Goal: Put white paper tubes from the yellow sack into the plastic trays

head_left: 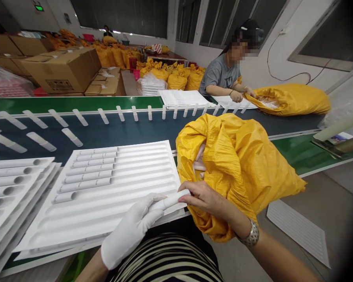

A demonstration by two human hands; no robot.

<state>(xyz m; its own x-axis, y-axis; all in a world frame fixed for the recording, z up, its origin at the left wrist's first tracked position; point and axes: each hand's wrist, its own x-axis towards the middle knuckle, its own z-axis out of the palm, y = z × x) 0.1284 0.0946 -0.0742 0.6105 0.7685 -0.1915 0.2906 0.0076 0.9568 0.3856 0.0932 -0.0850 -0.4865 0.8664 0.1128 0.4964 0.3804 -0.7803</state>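
My left hand (132, 229), in a white glove, is closed round the left part of a white tube (170, 200). At the tube's right end, the bare fingers of my right hand (204, 197) pinch it. Both hands are above the near right corner of a white grooved tray (135, 168), whose far grooves hold several white tubes (91, 175) on the left side. Beside my right hand lies an open yellow sack (238, 156) with pale pieces showing in its mouth.
Stacked filled trays (17, 188) stand at the left. White tubes line the dark conveyor belt (117, 137). Across it, a person in grey (220, 76) handles another yellow sack (300, 100). A tray (300, 231) lies on the floor at right.
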